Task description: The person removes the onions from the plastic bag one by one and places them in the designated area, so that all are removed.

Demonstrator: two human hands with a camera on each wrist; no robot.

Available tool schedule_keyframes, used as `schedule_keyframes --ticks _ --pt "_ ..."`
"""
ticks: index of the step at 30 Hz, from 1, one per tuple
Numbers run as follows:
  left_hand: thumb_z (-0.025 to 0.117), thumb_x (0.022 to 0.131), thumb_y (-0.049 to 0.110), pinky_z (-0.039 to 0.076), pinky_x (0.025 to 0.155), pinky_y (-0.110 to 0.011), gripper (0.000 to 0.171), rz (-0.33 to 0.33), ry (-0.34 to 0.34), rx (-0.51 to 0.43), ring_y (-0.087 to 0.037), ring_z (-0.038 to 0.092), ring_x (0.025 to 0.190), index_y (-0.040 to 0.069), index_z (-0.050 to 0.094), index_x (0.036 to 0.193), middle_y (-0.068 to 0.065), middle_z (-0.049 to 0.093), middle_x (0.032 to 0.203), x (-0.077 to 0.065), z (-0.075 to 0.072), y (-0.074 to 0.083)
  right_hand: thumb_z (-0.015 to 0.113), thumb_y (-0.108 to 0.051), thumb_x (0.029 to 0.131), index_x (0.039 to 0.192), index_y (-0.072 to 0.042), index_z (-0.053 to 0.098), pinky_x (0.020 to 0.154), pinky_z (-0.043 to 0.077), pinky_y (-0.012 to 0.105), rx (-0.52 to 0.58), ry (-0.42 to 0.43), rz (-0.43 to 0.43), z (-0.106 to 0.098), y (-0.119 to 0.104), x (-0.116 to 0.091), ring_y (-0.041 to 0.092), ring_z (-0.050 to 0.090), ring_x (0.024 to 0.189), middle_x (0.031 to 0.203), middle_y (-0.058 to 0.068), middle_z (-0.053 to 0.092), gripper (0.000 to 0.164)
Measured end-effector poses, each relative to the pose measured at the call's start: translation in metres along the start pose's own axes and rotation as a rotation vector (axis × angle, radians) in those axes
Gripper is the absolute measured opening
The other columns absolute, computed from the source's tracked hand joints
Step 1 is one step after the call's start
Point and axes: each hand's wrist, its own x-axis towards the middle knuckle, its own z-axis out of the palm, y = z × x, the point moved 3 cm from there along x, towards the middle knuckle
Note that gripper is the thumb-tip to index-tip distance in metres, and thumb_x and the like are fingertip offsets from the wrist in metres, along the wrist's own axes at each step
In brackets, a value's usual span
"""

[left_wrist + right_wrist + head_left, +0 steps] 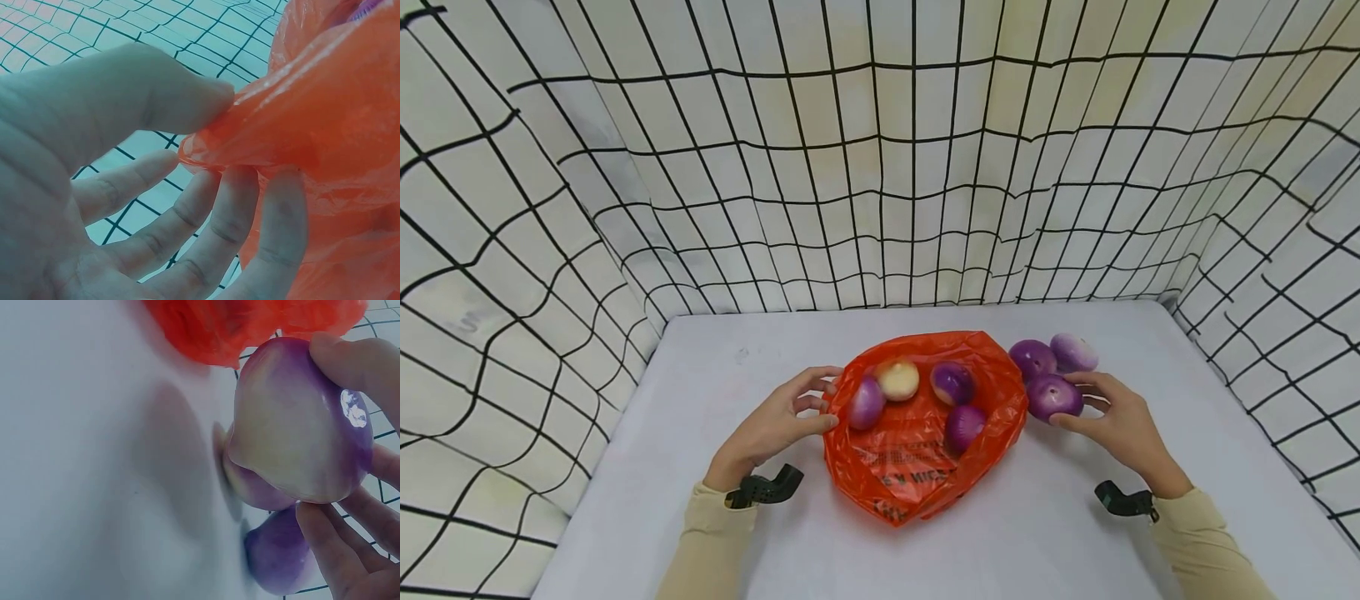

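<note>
An orange-red plastic bag [895,492] lies with its mouth spread wide on the white table. Inside it are several purple onions [953,383], among them one with its pale cream side [898,381] showing. My left hand [786,421] is at the bag's left rim, pinching the plastic between thumb and fingers, as the left wrist view confirms. To the right of the bag, my right hand [1112,421] grips a shiny purple onion [300,425] with a pale underside, raised off the tabletop. Two more onions, one purple [1032,358] and one whiter [1073,352], sit just behind it.
The white table [760,550] extends around the bag. Black netting [872,150] over pale walls encloses the back and both sides. Each wrist carries a dark strap-on mount [767,486].
</note>
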Motion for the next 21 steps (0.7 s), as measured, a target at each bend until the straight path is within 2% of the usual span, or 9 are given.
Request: schedule_keyframes --ticks 3,7,10,13,21 --pt "0.074 0.094 0.023 0.063 0.088 -0.039 0.063 0.005 0.001 0.000 -0.030 0.061 0.118 0.022 0.046 0.151 -0.018 0.053 0.141 0.000 0.000 0.000 0.088 -0.037 0.082 0.134 -0.013 0.063 0.090 0.050 0.003 0.000 -0.018 0.002 0.004 0.003 0.000 -0.022 0.050 0.106 0.133 0.012 0.066 0.063" --pt "0.074 0.094 0.023 0.063 0.088 -0.039 0.063 0.007 0.002 0.003 -0.030 0.061 0.118 0.021 0.046 0.151 -0.018 0.053 0.142 0.001 -0.001 -0.001 0.088 -0.038 0.082 0.135 -0.013 0.063 0.095 0.059 0.024 -0.009 -0.039 0.013 0.010 0.007 -0.001 0.007 0.067 0.115 0.132 0.011 0.068 0.063" --pt "0.075 0.094 0.023 0.063 0.088 -0.037 0.065 0.002 0.002 0.001 -0.031 0.061 0.118 0.021 0.045 0.152 -0.019 0.052 0.143 0.000 0.000 -0.001 0.087 -0.037 0.083 0.136 -0.011 0.062 0.097 0.059 0.041 -0.002 -0.053 0.019 0.013 0.009 -0.002 0.034 0.068 0.119 0.133 0.013 0.068 0.064" --pt "0.075 0.094 0.022 0.063 0.088 -0.037 0.066 0.000 0.002 -0.005 -0.030 0.062 0.118 0.020 0.045 0.152 -0.019 0.052 0.143 -0.001 0.000 -0.001 0.087 -0.035 0.083 0.136 -0.010 0.062 0.099 0.057 0.047 0.017 -0.064 0.024 0.015 0.008 -0.002 0.036 0.067 0.120 0.134 0.015 0.067 0.064" --pt "0.076 0.093 0.022 0.063 0.088 -0.036 0.066 0.005 -0.002 -0.014 -0.030 0.062 0.117 0.020 0.045 0.152 -0.019 0.052 0.142 0.001 0.000 -0.001 0.086 -0.036 0.085 0.139 -0.009 0.060 0.102 0.055 0.052 0.020 -0.098 0.035 0.016 0.008 0.001 0.040 0.067 0.123 0.137 0.016 0.065 0.065"
